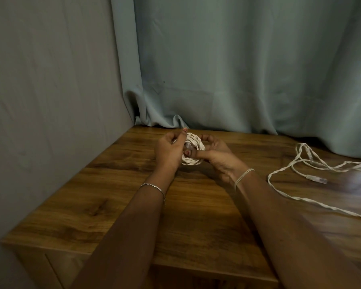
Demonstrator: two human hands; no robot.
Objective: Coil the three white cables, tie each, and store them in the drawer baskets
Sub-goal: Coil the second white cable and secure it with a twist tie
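A small coil of white cable (193,144) is held above the far part of the wooden tabletop (133,205). My left hand (169,151) pinches the coil on its left side, fingers curled. My right hand (215,153) grips the coil from the right, with a finger tucked through its middle near a clear plug. Loose white cable (290,170) lies uncoiled on the right of the tabletop, with a clear plug (319,180) at one end. How many loose cables lie there I cannot tell.
A grey-green curtain (238,69) hangs behind the tabletop and a grey wall (50,101) stands on the left. A light band (243,177) sits around my right wrist, a thin bracelet (152,187) on my left. A drawer front (56,268) shows below the near edge.
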